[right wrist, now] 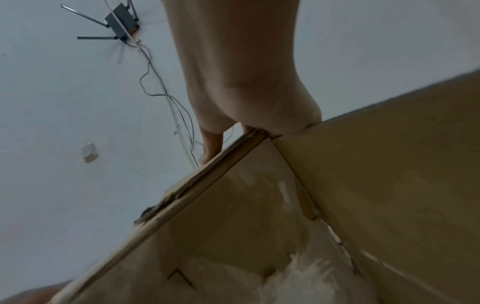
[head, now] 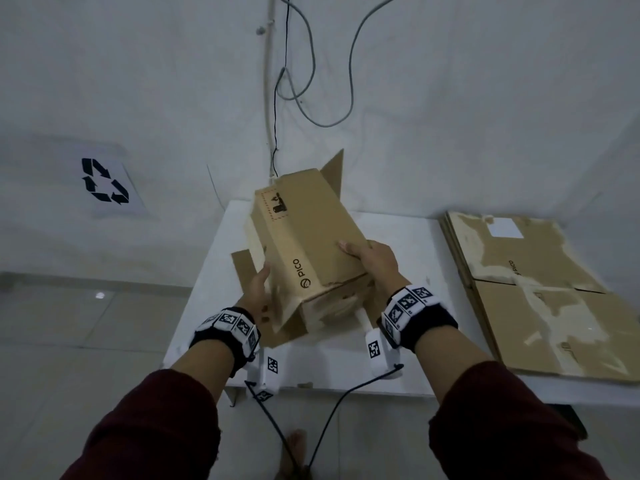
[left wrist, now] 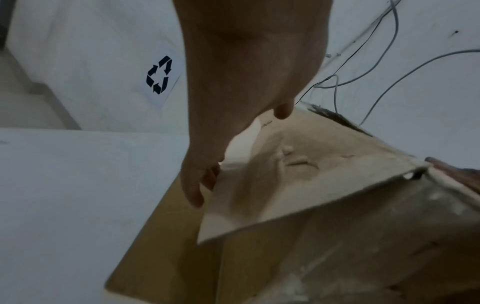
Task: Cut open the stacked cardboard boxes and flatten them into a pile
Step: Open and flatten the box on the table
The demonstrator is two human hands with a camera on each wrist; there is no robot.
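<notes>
Head view: PICO box [head: 304, 244] tilted over white table [head: 398, 237], flaps hanging open both ends. Left hand [head: 258, 289] flat against box's left side, fingers straight, not wrapped round anything. Right hand [head: 375, 263] clamped on upper right edge, fingers over top face. Flattened cardboard pile [head: 540, 296] on table off to right, well apart. Recycling sign [head: 105, 181] on wall, cables [head: 311, 81] dangling behind.

sleeves [head: 166, 420]: dark red; wristbands [head: 227, 329]: black, white tag markers; cables [head: 325, 420]: black
</notes>
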